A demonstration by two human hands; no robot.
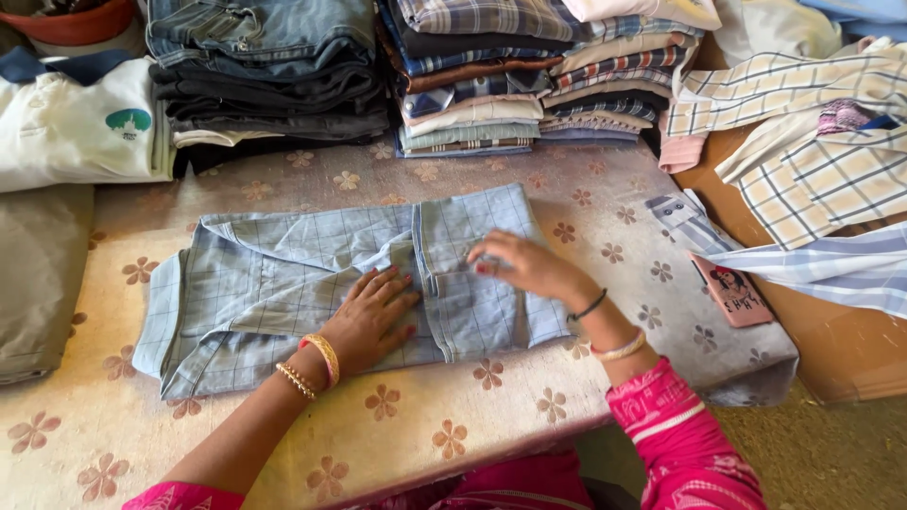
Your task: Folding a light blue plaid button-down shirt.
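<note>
Now the left hand (370, 316) is pressing flat, fingers spread, on a pale blue checked shirt (312, 283) lying on the flower-patterned table cover (406, 425). The right hand (524, 266), fingers loosely curled, is resting on its folded part, with stacks of folded clothes (472, 76) sitting behind.

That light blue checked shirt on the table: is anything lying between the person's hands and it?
Nothing visible does. The left hand lies flat on the blue checked shirt, and the right hand touches its folded part with the fingertips. Both rest directly on the cloth.
</note>
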